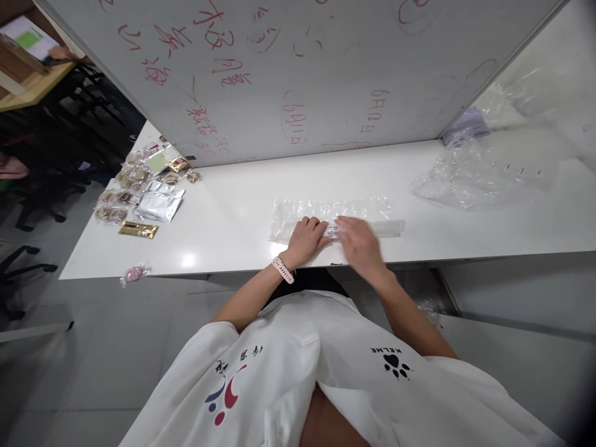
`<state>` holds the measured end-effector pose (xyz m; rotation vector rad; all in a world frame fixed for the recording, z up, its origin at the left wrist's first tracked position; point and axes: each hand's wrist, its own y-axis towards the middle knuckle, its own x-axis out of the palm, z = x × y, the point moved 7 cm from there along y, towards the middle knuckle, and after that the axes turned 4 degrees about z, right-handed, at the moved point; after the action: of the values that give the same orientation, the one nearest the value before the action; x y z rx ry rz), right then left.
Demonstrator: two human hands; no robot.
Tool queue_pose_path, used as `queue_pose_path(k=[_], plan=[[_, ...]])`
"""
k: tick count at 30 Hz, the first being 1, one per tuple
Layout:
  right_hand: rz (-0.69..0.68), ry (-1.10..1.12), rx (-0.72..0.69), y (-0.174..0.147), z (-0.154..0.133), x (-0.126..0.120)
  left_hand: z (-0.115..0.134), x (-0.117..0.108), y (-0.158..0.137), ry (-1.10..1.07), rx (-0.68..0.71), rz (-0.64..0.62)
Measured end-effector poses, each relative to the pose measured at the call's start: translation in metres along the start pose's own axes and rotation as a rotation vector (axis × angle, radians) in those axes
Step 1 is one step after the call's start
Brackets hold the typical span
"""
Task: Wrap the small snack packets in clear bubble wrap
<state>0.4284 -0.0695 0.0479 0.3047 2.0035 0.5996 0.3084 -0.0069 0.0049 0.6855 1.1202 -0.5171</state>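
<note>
A clear, wrinkled plastic bag (288,217) lies lengthwise near the front edge of the white table, its near side folded into a flat strip. My left hand (307,241), with a pale pink band at the wrist, is closed on this strip, fingers bent over it and thumb on the near side. A small piece with red print (331,231) shows between my hands; whether it is a label or a packet is unclear. My right hand (362,247) is over the strip just right of the print, its fingers blurred by motion.
Small wrapped snacks (135,177), a silver pouch (159,201) and a gold sachet (138,230) lie at the left. A pink wrapped piece (135,272) sits at the front-left edge. A whiteboard (326,81) stands behind. Loose clear plastic (465,177) lies at the right.
</note>
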Motion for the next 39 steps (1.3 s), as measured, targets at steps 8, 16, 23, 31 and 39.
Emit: queue_pose_path(k=[8, 16, 23, 31, 39], plan=[[-0.172, 0.032, -0.096, -0.021, -0.017, 0.058, -0.051, -0.034, -0.057, 0.032, -0.078, 0.048], [-0.08, 0.047, -0.09, -0.017, -0.012, 0.056, -0.102, -0.068, -0.099, -0.258, -0.866, 0.335], [-0.082, 0.055, -0.07, -0.018, -0.009, 0.057, -0.097, -0.071, -0.077, -0.336, -0.917, 0.079], [-0.079, 0.069, -0.077, -0.017, -0.008, 0.055, -0.097, -0.068, -0.088, -0.361, -0.935, 0.001], [-0.102, 0.077, -0.07, -0.016, -0.014, 0.055, -0.041, -0.034, -0.039, -1.358, -0.889, 0.374]])
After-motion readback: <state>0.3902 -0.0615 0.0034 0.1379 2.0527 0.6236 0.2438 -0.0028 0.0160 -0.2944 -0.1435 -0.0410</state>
